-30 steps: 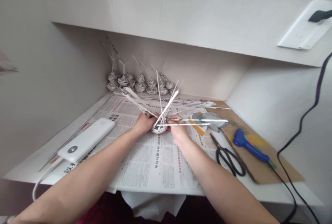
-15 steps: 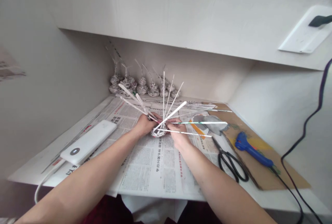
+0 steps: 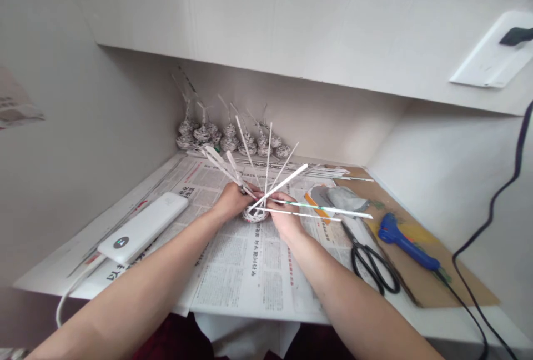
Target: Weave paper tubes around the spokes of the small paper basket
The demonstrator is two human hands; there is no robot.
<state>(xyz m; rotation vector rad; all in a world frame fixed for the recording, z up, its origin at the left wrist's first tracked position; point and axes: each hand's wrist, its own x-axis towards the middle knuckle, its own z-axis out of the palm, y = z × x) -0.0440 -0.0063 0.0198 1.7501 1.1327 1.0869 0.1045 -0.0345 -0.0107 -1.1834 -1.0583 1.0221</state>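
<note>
A small woven paper basket [image 3: 255, 215] sits between my hands over the newspaper, with several white rolled-paper sticks [image 3: 287, 181] fanning out from it to the back, left and right. My left hand [image 3: 234, 200] grips its left side, fingers curled around the weave and the bases of the sticks. On the other side my right hand [image 3: 286, 213] is closed on the basket's right edge, beneath two sticks that point right. The fingertips of both hands are partly hidden behind the sticks and the weave.
Finished woven gourd shapes [image 3: 229, 139] line the back wall. Paper sticks [image 3: 325, 171] lie before them. Black scissors [image 3: 370, 263], a blue glue gun [image 3: 408, 242] on cardboard [image 3: 453, 279] and a grey cloth-like piece [image 3: 347, 198] are at right. A white power bank [image 3: 144, 226] lies left on newspaper [image 3: 233, 271].
The sticks have shifted: one at the back now leans left, and the right-pointing ones have swung slightly downward. Both hands remain at the basket in nearly the same place.
</note>
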